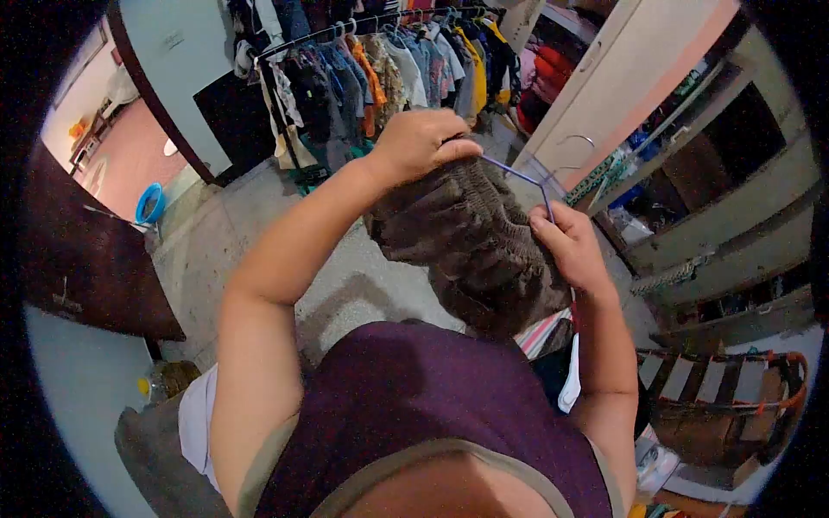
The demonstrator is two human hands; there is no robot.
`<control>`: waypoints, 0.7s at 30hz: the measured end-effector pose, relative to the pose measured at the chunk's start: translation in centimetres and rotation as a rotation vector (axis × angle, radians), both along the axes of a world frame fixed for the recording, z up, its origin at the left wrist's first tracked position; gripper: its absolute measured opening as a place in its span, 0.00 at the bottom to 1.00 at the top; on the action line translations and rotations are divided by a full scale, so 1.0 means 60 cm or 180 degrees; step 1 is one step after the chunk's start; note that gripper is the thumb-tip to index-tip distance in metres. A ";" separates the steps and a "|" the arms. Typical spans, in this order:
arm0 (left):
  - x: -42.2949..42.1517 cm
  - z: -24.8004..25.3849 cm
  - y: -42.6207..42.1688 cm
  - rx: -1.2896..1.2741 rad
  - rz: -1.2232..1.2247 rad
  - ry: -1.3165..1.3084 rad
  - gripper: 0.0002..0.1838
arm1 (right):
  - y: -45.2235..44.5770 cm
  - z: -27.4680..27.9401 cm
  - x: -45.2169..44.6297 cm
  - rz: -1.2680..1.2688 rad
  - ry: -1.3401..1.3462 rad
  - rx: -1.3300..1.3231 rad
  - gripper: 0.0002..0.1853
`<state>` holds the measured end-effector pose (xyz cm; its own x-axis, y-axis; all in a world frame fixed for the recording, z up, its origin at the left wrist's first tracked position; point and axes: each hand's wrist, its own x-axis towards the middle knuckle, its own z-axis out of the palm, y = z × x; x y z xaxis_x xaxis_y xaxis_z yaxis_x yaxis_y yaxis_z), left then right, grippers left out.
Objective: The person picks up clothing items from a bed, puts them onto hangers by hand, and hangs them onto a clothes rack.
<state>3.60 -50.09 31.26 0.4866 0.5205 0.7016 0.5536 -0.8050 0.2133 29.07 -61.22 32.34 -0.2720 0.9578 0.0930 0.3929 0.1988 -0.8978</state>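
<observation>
A dark brown garment with a gathered elastic waistband (484,250) hangs bunched in front of my body. My left hand (423,147) is closed over the garment's upper edge, at the near end of a thin purple clothes hanger (518,175). Closed too, my right hand (570,243) pinches the hanger's other arm beside the waistband. The hanger's bend and curved hook point away from me, toward the cupboard. Cloth and fingers hide the hanger's lower part.
Ahead stands a rack of hanging clothes (389,73). On the right are an open cupboard door (630,78) and shelves with folded items (639,194). A blue basin (150,203) sits by the doorway at left. A slatted rack (717,380) is at lower right.
</observation>
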 end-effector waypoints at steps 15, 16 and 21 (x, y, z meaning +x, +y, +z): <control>-0.012 -0.429 -0.117 -0.2111 -0.0359 0.1857 0.22 | -0.011 0.179 -0.111 -0.0787 0.1670 0.0911 0.10; -0.082 -0.477 -0.221 -0.3038 -0.0979 0.2514 0.22 | 0.003 0.179 -0.095 -0.0769 0.1558 0.0969 0.10; -0.143 -0.386 -0.118 -0.3110 0.0232 0.1964 0.25 | 0.046 0.172 -0.021 -0.1082 0.0680 0.0726 0.12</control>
<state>-4.96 -57.15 8.09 0.5526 0.7509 -0.3616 0.8187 -0.4078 0.4043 27.81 -58.44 42.67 0.1021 0.9379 0.3316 0.2809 0.2926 -0.9140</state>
